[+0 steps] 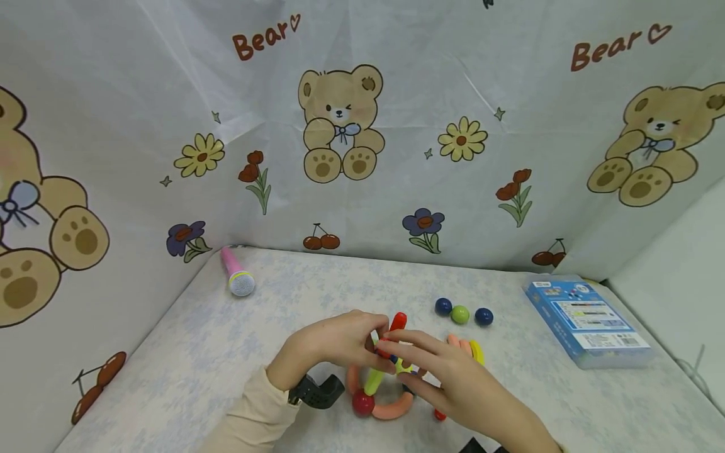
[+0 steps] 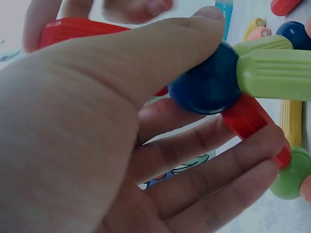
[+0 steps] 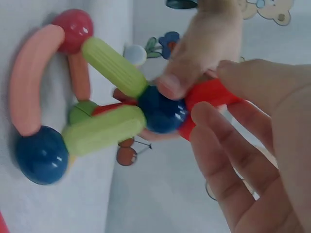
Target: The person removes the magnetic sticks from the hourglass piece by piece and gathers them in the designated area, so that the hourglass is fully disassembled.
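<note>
A construction of balls and rods stands on the table, its base a ring of curved peach rods (image 3: 30, 80) with a dark red ball (image 3: 74, 31), a blue ball and a green ball. Light green rods (image 3: 104, 130) and a red rod (image 2: 248, 116) lean up to a top blue ball (image 3: 163, 115). My left hand (image 1: 351, 340) grips that top ball, its thumb across it. Against the ball's other side, my right hand (image 1: 447, 371) pinches a short red rod (image 3: 211, 92) between thumb and fingers. Another red rod (image 1: 399, 320) points up beyond the fingers.
Behind the hands lie two blue balls (image 1: 443, 306) and a light green ball (image 1: 460, 314). Peach and yellow rods (image 1: 477, 352) lie past the right hand. A blue box (image 1: 589, 321) sits at right, a pink toy microphone (image 1: 238, 274) at back left. A bear-print cloth hangs behind.
</note>
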`<state>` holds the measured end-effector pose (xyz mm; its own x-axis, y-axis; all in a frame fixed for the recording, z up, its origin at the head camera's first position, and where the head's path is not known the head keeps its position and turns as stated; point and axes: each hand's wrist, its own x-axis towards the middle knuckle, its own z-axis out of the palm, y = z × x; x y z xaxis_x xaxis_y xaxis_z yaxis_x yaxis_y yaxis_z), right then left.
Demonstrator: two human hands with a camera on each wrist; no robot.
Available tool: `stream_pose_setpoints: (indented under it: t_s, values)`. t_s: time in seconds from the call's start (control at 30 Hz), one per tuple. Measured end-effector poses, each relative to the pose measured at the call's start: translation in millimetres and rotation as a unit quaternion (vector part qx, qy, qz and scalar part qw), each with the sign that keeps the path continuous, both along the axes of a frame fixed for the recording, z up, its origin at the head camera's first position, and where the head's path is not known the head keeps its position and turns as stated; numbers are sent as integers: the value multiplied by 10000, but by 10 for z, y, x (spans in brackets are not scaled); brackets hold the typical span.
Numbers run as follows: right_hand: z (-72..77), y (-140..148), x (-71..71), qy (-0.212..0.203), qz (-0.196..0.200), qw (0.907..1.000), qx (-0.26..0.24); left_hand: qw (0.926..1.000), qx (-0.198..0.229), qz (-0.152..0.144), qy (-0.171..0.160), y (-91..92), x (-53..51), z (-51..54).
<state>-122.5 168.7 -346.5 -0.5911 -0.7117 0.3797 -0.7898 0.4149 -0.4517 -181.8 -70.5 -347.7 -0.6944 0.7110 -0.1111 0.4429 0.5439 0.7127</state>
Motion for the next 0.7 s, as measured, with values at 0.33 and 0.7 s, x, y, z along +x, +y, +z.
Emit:
stream_pose_setpoints:
  t_s: [0.33,0.7]
  values:
    - [1,-20,-27,20,-499,9984,-264,10000,-2,-17,-45,-5,-4,-19]
    - [120,342,-173,-1119,-565,9921,-71,9998,-97,101,-106,4,5,-10]
